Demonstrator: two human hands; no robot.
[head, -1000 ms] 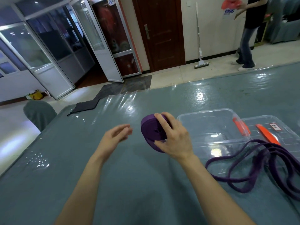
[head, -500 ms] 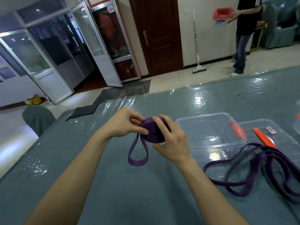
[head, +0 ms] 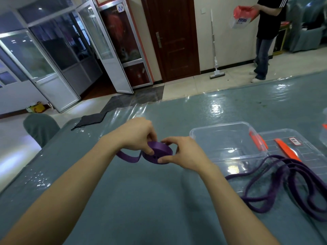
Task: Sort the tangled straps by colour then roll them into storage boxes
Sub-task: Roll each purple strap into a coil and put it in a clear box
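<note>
I see the purple strap roll (head: 157,152) flat, tail trailing left, just left of the clear storage box (head: 228,129). The tangled purple straps (head: 290,181) sprawl before that box.

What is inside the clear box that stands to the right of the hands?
No strap shows inside the clear box; the right hand covers its near left corner.

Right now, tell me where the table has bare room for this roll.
Bare table lies between the forearms, and left of the left hand holding the purple roll, towards the edge. The clear box looks empty too. Crowded right: lid and loose purple straps.
</note>
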